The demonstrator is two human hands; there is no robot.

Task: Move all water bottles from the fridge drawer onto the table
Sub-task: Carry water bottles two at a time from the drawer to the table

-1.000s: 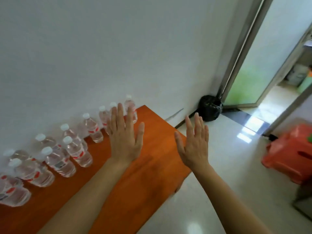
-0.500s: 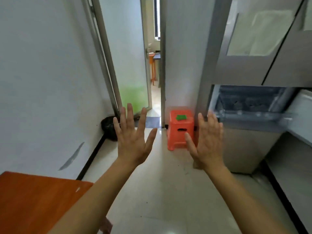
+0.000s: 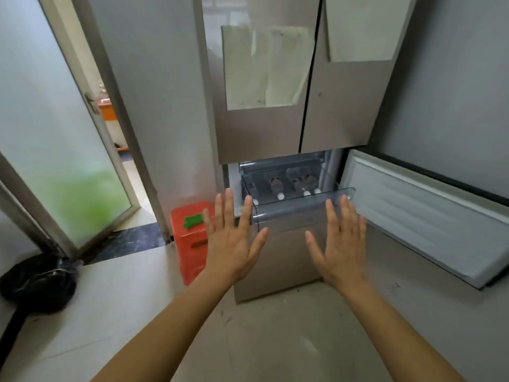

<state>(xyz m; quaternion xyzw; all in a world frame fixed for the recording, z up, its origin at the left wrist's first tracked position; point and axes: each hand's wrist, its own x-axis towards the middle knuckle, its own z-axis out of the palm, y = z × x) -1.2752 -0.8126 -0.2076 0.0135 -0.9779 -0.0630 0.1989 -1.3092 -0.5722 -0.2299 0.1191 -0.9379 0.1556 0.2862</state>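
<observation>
The fridge drawer (image 3: 297, 209), clear plastic, stands pulled out below the closed upper fridge doors. Inside it lie several water bottles (image 3: 300, 181) with white caps toward me and red-marked labels. My left hand (image 3: 231, 241) is raised in front of the drawer's left corner, fingers straight and spread, holding nothing. My right hand (image 3: 340, 244) is raised below the drawer's right front edge, fingers straight, also holding nothing. Neither hand touches the drawer. The table is out of view.
The lower fridge door (image 3: 424, 216) swings open to the right. An orange stool (image 3: 190, 241) with a green item stands left of the fridge. A black bag (image 3: 38, 282) lies on the floor at left by a glass door (image 3: 63, 161).
My view has swung from the table with its bottles, past the doorway, to face the fridge. Both hands stay raised and holding nothing, now close in front of the drawer.
</observation>
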